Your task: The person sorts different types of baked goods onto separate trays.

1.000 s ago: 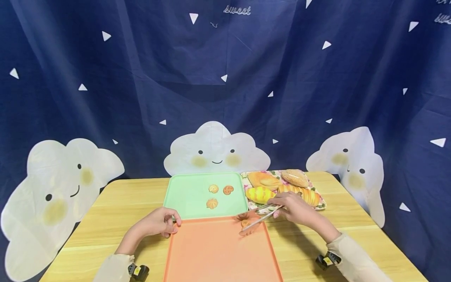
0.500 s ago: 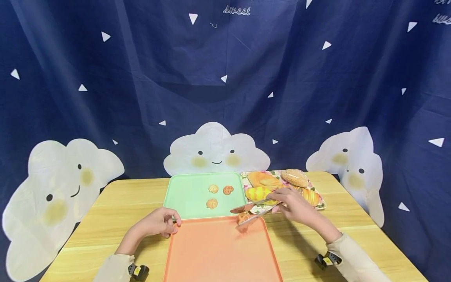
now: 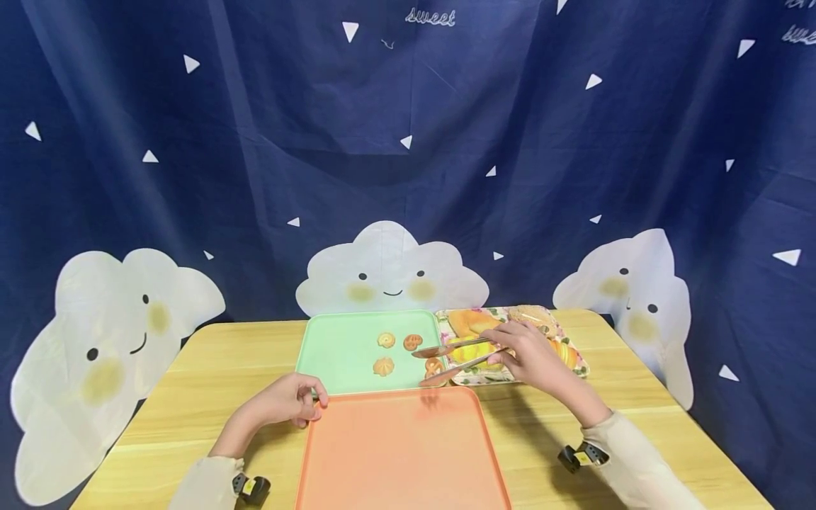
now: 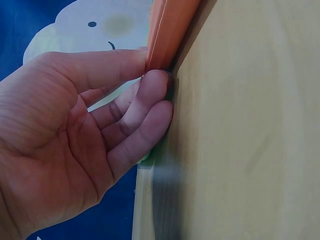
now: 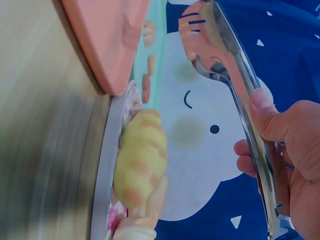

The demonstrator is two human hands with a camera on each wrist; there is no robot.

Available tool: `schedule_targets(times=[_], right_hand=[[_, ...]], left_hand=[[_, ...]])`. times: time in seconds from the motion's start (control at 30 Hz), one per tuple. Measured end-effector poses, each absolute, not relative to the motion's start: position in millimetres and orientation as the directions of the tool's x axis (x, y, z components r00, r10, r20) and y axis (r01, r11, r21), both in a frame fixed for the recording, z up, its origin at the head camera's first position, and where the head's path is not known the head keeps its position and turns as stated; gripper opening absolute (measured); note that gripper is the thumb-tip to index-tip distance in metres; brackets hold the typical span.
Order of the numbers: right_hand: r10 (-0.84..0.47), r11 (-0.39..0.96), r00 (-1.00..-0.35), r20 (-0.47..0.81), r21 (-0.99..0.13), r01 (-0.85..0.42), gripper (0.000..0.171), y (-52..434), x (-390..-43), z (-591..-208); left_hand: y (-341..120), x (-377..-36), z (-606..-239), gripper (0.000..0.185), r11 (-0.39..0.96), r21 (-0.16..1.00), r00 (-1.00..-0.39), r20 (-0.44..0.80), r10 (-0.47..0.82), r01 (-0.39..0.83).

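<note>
Transfer step, judged from the head view: the right hand (image 3: 532, 354) grips metal tongs (image 3: 454, 358), whose tips pinch a small cookie (image 3: 433, 367) over the near right corner of the green tray (image 3: 338, 354). Three more cookies (image 3: 384, 367) lie on that tray, just beyond and to the left of the tong tips. The orange tray (image 3: 395, 453) on the near side of the tips appears bare. The left hand (image 3: 290, 402) rests at the orange tray's far left corner, fingers curled against its rim.

The next move calls for lowering the tips to the green surface and easing the thumb's pressure so the cookie drops flat, clear of its neighbours.

Left wrist view: the fingertips (image 4: 155, 95) are tucked under the orange rim (image 4: 167, 35) with the thumb above, a pinch that the head view does not resolve.

Right wrist view: thumb and fingers of the hand (image 5: 282, 145) clamp the tong arms (image 5: 235, 75) near their hinge. The cookie in the tips is not clearly seen here, but a striped bread roll (image 5: 141, 157) lies on the floral plate (image 5: 107, 165) just below the fingers, partly hidden by the hand in the head view.
</note>
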State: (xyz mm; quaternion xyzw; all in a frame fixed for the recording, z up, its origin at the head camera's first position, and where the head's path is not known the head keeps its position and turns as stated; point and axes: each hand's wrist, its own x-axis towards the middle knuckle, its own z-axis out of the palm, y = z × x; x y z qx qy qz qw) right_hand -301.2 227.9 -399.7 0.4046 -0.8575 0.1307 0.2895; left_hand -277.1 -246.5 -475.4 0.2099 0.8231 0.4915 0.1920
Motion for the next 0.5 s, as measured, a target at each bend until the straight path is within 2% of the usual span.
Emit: schedule_targets(times=[0.5], right_hand=[[-0.540,0.696,-0.528,0.656,-0.005,-0.718,0.041,204,-316,-405]], left_hand=[[-245,-276,-473,0.015,0.434,0.886,-0.839,-0.108,0.533,0.162]])
